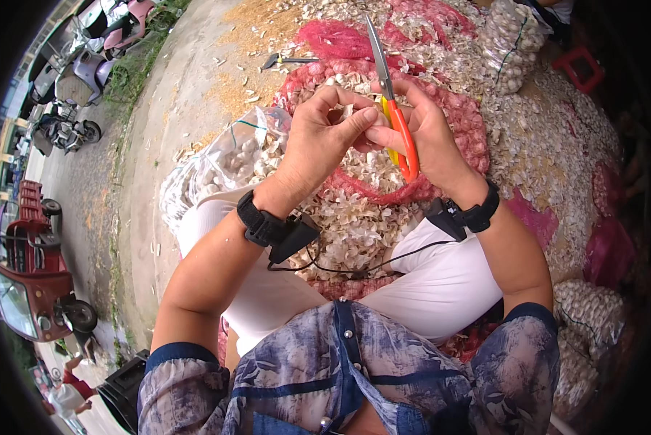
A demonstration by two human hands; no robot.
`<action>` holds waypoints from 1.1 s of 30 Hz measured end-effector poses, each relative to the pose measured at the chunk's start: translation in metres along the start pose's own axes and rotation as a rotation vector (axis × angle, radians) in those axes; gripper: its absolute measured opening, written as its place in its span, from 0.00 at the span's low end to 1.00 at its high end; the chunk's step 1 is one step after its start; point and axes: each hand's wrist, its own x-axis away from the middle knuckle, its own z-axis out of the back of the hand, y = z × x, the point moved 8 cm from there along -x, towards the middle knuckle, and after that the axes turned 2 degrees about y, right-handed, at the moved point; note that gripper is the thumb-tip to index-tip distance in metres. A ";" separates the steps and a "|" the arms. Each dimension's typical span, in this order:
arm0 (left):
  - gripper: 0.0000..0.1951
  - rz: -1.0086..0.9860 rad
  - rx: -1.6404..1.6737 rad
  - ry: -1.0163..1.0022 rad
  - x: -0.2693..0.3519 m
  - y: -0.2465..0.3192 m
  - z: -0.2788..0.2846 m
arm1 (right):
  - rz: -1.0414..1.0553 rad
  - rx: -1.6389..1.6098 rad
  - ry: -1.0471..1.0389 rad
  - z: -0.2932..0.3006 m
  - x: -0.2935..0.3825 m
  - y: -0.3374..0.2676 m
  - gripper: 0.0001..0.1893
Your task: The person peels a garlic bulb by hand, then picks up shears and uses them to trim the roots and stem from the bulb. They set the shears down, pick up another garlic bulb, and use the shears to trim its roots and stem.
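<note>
My left hand (325, 122) pinches a garlic bulb (381, 118) between thumb and fingers; the fingers cover most of it. My right hand (431, 136) holds a pair of scissors (395, 117) with orange and yellow handles, its metal blades pointing away from me. The right thumb and fingertips also meet at the bulb. Below both hands lies an opened red mesh sack (466, 130) full of garlic bulbs, with loose bulbs and papery skins in its mouth. Between my knees is a heap of garlic skins (352, 234).
A clear plastic bag of bulbs (238, 152) leans by my left knee. Another full bag (513, 49) stands at the far right, near a red plastic stool (578, 68). A black-headed tool (273, 61) lies beyond the sack. Parked scooters (81, 76) and a red three-wheeler (32, 272) are at left.
</note>
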 end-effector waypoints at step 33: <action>0.15 -0.442 -0.477 -0.231 0.011 0.036 -0.015 | -0.142 0.026 -0.186 0.007 0.003 -0.019 0.28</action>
